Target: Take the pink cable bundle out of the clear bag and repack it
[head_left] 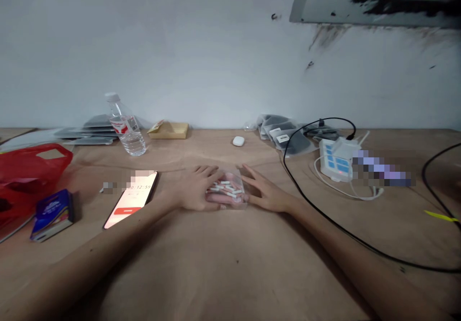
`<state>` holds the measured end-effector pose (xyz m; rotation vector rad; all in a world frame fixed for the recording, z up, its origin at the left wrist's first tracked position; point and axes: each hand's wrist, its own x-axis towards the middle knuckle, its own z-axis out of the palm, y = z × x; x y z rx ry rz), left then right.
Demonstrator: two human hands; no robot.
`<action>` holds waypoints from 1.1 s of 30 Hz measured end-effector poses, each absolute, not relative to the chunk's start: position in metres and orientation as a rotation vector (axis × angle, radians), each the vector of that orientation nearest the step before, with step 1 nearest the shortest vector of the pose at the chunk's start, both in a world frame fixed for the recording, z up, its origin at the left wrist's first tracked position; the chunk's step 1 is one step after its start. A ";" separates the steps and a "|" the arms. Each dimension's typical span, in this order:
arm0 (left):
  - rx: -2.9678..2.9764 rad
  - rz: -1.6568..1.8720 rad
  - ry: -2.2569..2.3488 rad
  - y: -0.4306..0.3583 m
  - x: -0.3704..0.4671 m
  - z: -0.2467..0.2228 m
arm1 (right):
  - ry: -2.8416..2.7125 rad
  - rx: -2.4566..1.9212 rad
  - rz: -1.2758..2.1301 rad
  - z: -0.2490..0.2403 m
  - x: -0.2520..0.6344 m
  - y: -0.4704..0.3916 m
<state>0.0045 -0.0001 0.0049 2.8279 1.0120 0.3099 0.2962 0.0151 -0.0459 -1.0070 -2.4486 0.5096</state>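
Note:
A clear plastic bag holding pink items with white pieces lies flat on the wooden table, between my two hands. My left hand rests over the bag's left part, fingers apart and palm down. On the other side, my right hand touches or nearly touches the bag's right edge, its fingers spread. What exactly the pink items are is too small to tell. Left of my left hand, a phone shows a running timer on its lit screen.
On the left are a red plastic bag, a blue box and a leaning water bottle. Behind stand a cardboard tray and a white case. A power strip and black cable lie right.

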 end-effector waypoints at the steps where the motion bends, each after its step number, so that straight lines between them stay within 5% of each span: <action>1: 2.827 0.321 1.025 -0.002 0.006 0.005 | -2.457 -1.023 0.507 -0.047 0.295 0.014; 33: 2.797 0.366 1.050 -0.007 0.012 0.006 | -2.156 -0.866 0.736 -0.057 0.296 0.025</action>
